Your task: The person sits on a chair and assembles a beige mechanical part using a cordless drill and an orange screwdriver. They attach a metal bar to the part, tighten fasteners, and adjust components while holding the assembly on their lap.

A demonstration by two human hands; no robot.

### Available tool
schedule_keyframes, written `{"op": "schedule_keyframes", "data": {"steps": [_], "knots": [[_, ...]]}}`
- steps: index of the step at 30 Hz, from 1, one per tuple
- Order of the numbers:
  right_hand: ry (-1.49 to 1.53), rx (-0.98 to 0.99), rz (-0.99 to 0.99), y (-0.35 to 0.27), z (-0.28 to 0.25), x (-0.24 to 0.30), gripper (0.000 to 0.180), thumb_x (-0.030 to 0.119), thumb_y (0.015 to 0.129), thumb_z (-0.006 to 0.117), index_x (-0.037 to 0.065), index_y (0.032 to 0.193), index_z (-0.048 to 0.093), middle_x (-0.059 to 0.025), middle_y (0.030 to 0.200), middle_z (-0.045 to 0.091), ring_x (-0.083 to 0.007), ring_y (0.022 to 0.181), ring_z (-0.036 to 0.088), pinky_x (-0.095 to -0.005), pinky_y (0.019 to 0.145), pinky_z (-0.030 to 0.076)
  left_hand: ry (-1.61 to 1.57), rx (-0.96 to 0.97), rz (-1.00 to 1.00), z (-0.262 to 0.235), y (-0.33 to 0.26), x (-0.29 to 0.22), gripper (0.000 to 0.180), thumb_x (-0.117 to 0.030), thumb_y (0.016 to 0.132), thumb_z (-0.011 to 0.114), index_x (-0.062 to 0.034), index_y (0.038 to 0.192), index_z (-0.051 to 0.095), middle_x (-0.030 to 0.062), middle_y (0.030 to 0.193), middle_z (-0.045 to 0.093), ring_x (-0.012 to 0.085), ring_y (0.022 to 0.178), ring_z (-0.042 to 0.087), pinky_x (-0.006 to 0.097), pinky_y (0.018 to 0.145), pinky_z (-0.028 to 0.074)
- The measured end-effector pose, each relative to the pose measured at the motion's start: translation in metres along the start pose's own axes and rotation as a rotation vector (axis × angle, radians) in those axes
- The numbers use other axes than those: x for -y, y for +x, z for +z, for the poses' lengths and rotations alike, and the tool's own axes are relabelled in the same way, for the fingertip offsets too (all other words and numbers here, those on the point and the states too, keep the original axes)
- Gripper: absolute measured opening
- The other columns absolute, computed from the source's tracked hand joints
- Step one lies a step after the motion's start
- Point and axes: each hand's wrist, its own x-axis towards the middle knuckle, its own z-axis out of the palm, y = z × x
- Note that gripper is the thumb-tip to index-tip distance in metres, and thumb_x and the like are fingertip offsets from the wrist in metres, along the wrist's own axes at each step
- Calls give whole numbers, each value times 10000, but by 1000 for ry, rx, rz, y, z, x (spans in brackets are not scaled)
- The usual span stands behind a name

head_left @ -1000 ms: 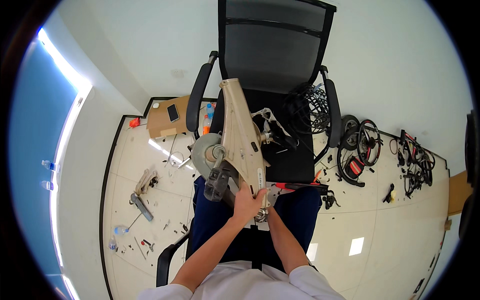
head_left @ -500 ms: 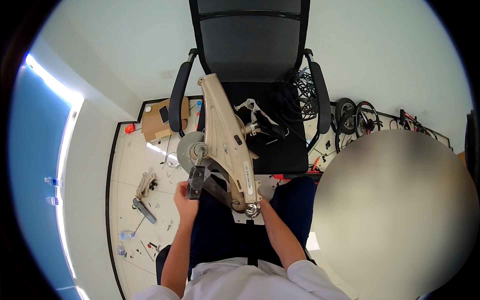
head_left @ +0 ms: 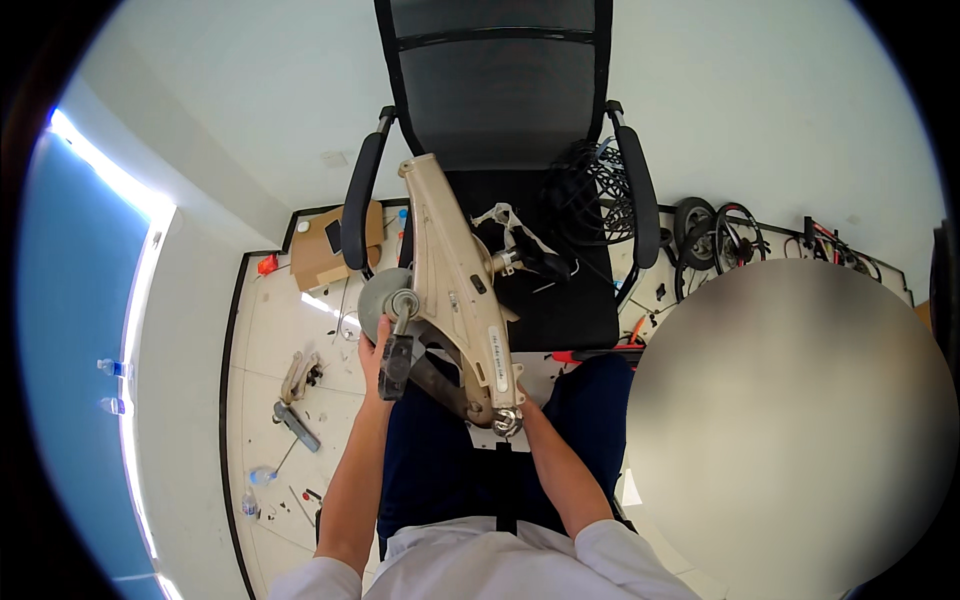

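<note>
A beige bicycle frame (head_left: 455,280) stands tilted above my lap and in front of the chair. On its left side are a grey round cover (head_left: 376,300), a crank arm (head_left: 403,312) and a dark pedal (head_left: 395,367). My left hand (head_left: 371,362) is beside the pedal, its thumb up against the round cover's lower edge and its other fingers partly behind. At the frame's near end, by a shiny metal fitting (head_left: 507,421), my right hand (head_left: 527,398) grips from the right; its fingers are hidden behind the frame.
A black office chair (head_left: 500,90) stands ahead, with a black wire basket (head_left: 600,200) on its seat. To the left are a cardboard box (head_left: 335,255), loose metal parts (head_left: 297,410) and bottles on the tiled floor. Wheels (head_left: 715,235) lean by the right wall. A blurred round patch covers the lower right.
My left hand has let go of the pedal and moved up to the round cover. The view has shifted slightly; my right hand stays at the frame's near end.
</note>
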Motion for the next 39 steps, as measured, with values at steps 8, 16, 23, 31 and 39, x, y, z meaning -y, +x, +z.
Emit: {"op": "schedule_keyframes", "data": {"steps": [8, 16, 23, 31, 39], "knots": [[-14, 14, -21, 17, 0, 14, 354, 449, 998, 526, 100, 1003, 586, -27, 870, 592, -136, 710, 567, -305, 633, 475, 248, -35, 101, 21, -20, -34, 483, -323, 972, 645, 52, 1260, 549, 148, 1189, 633, 217, 1023, 606, 336, 905, 479], [231, 123, -120, 16, 29, 14, 389, 484, 1013, 498, 112, 957, 597, -17, 824, 587, -134, 666, 557, -304, 601, 466, 670, -48, 329, 71, -40, -123, 461, -394, 933, 614, -8, 1176, 545, 284, 1057, 627, 464, 1011, 596, 515, 830, 482], [-356, -262, -131, 31, -69, -50, 173, 186, 908, 672, 50, 1002, 622, 29, 669, 520, -98, 537, 485, -266, 488, 407, 859, 69, 482, 104, -14, -152, 456, -429, 947, 566, -2, 1085, 485, 267, 967, 631, 461, 915, 624, 532, 787, 501], [166, -413, -56, 10, -87, 8, 194, 80, 922, 557, -2, 1093, 596, -102, 874, 643, -187, 770, 649, -302, 662, 544, 1103, 144, 469, 135, 41, -154, 521, -451, 939, 563, 25, 1144, 506, 307, 990, 663, 474, 962, 638, 552, 840, 498], [-118, -553, -235, -63, -86, 154, 213, 153, 913, 729, -7, 1030, 653, -31, 872, 668, -87, 754, 624, -235, 683, 528, 1181, 344, 551, 173, 40, -170, 455, -440, 946, 569, -7, 1071, 506, 245, 973, 668, 431, 945, 649, 521, 813, 510]]}}
